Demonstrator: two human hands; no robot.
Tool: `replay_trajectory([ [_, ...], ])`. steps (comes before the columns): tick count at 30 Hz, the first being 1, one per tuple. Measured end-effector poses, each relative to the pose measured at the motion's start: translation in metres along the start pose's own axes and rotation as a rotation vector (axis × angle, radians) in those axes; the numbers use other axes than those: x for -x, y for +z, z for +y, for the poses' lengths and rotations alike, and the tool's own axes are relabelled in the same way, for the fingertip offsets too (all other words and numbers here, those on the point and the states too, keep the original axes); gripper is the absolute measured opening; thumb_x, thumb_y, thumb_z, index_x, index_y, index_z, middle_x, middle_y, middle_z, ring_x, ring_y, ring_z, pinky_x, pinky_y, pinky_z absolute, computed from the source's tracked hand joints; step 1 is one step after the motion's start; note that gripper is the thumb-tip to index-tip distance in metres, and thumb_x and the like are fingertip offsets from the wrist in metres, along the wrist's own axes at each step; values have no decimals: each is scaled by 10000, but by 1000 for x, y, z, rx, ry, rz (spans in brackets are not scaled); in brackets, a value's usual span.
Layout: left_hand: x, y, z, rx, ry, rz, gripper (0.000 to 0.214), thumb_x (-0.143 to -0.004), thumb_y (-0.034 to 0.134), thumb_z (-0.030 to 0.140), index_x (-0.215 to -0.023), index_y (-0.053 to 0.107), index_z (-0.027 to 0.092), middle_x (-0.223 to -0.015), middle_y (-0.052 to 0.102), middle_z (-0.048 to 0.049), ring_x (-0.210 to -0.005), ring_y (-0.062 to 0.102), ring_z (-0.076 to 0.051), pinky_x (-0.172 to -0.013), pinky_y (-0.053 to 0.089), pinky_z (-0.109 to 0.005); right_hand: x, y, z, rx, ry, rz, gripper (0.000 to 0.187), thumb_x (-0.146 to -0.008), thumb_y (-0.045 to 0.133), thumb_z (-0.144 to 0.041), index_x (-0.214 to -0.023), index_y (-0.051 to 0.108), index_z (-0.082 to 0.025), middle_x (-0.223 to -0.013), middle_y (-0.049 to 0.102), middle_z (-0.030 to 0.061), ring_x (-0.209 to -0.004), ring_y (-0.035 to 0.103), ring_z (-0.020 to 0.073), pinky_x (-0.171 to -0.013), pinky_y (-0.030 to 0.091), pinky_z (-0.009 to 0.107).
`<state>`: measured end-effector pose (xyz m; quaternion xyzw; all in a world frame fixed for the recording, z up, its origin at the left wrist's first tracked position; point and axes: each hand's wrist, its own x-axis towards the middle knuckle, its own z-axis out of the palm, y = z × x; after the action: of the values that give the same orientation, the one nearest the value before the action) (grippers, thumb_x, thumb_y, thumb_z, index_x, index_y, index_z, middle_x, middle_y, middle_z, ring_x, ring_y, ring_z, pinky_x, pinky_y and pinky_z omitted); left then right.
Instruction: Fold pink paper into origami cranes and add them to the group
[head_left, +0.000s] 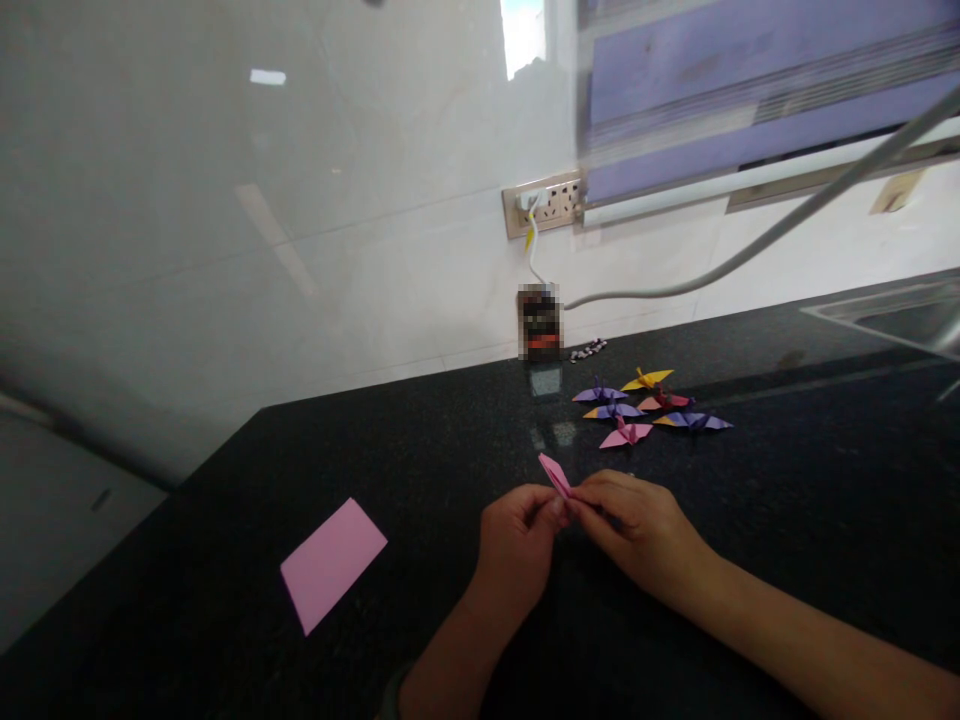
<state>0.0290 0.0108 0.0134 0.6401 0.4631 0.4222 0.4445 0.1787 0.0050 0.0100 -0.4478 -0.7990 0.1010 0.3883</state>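
A small piece of folded pink paper [555,474] stands up between my two hands, its pointed top tilted to the left. My left hand [517,535] pinches its lower end from the left. From the right, my right hand [637,515] grips the same end between thumb and fingers, and the fingertips of both hands nearly meet. The paper's lowest part is hidden by my fingers. Beyond my right hand lies a pink paper crane [627,433], in front of several others, among them a yellow crane [646,380] and a purple crane [696,421].
Flat pink paper [334,565] lies on the dark countertop [217,520] at the left. By the wall stands a small blurred-out object [540,325] with a grey cable [697,285] near it, beside a beaded string [589,350]. A wall socket [544,203] holds a white plug.
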Motion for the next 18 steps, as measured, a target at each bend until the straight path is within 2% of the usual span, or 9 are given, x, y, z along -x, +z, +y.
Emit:
replay_trajectory([
  [9, 4, 3, 1, -285, 113, 30, 199, -761, 453, 251, -800, 641, 197, -732, 629, -42, -669, 554, -161, -623, 398, -253, 2, 3, 0, 5, 50, -8, 143, -726, 480, -102, -756, 605, -163, -669, 588, 27, -617, 541, 126, -573, 423, 233],
  [18, 4, 6, 1, -126, 3, 42, 157, -728, 497, 263, -758, 623, 174, -711, 637, -33, -622, 569, -139, -583, 419, -222, 2, 3, 1, 0, 41, -37, 135, -732, 471, -105, -752, 596, -151, -684, 581, 31, -636, 530, 128, -592, 405, 235],
])
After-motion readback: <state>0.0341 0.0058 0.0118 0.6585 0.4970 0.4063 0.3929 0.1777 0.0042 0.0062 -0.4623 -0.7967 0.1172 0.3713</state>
